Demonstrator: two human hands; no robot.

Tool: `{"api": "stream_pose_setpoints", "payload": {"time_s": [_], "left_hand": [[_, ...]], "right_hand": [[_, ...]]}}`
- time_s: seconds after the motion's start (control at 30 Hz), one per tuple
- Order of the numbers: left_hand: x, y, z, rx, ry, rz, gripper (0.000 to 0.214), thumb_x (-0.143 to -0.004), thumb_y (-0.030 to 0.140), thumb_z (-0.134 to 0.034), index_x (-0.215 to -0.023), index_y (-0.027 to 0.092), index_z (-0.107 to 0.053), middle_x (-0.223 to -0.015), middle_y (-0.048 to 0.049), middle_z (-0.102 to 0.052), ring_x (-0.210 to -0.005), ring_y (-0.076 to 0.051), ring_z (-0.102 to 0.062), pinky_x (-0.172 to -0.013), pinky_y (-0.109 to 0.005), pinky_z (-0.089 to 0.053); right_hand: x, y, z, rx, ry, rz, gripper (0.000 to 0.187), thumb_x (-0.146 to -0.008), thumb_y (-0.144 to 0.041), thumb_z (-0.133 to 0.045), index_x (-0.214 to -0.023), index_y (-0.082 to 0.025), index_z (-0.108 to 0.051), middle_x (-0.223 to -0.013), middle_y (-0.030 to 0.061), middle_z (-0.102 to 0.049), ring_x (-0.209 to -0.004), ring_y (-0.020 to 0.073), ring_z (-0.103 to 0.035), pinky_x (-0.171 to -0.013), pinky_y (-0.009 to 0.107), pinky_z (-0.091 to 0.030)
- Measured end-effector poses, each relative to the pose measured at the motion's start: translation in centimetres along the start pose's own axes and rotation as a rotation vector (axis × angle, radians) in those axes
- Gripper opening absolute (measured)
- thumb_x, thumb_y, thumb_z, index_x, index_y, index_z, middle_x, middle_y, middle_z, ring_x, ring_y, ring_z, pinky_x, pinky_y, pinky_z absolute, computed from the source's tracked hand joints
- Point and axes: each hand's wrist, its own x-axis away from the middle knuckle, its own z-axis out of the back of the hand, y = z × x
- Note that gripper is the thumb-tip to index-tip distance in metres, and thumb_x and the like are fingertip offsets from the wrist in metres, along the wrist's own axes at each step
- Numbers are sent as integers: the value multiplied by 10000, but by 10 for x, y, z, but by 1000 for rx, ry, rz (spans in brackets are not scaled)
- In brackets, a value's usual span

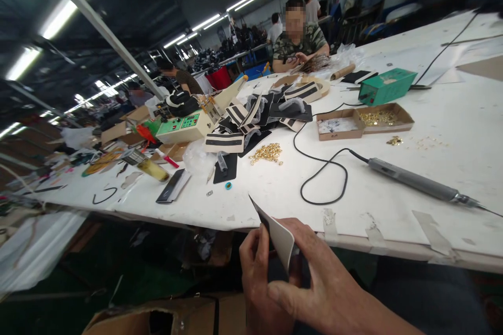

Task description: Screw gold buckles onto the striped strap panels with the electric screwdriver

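Note:
Near the table's front edge I hold a thin, flat panel (280,238), cream on the face turned right and dark on the other, tilted on edge. My left hand (253,272) pinches it from the left with bent fingers. On the other side my right hand (320,275) grips it, some fingers hidden behind the panel. Beyond the hands lie a small pile of gold metal pieces (267,153) and a heap of similar black and cream panels (251,115), some with clear plastic on them. A small blue ring (228,186) lies closer.
A grey electric screwdriver (412,180) with a looping black cable lies right, near a green box (387,86). A cardboard tray (340,136) holds small parts. Left are a machine (192,125), a jar (151,167) and a cardboard box (129,319) below. A person (301,44) sits opposite.

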Motion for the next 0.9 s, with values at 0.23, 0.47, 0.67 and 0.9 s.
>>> {"api": "stream_pose_setpoints", "payload": {"time_s": [0.23,0.47,0.67,0.9], "left_hand": [[-20,27,10,-31,-146,-207,780,-784,254,-768,-1524,219,-524,-1268,-149,-566,-1084,-296,-664,-872,-410,-621],[-69,33,-7,197,-184,33,177,-874,262,-758,-1049,244,-740,-1083,-53,-653,-1042,-218,-667,-930,-346,-572],[-96,52,-49,860,-548,513,568,-837,354,-818,-1336,194,-601,-1217,-117,-740,-1046,-258,-736,-907,-386,-615],[-100,58,-72,887,-777,693,364,-802,403,-851,-1038,138,-771,-918,-75,-808,-764,-202,-739,-722,-303,-602]], "right_hand": [[-2,3,21,-437,28,-514,510,-930,-644,-650,-911,-146,-756,-824,82,-756,-735,241,-695,-624,294,-556],[-8,18,63,-526,74,-615,573,-865,-675,-720,-1068,-141,-769,-795,79,-768,-676,248,-701,-588,311,-541],[-19,18,113,-468,65,-565,509,-867,-626,-737,-1033,-147,-775,-861,92,-791,-764,266,-742,-650,315,-564],[-15,28,138,-365,81,-658,461,-872,-599,-723,-968,-149,-750,-871,107,-795,-755,289,-757,-631,335,-572]]}}
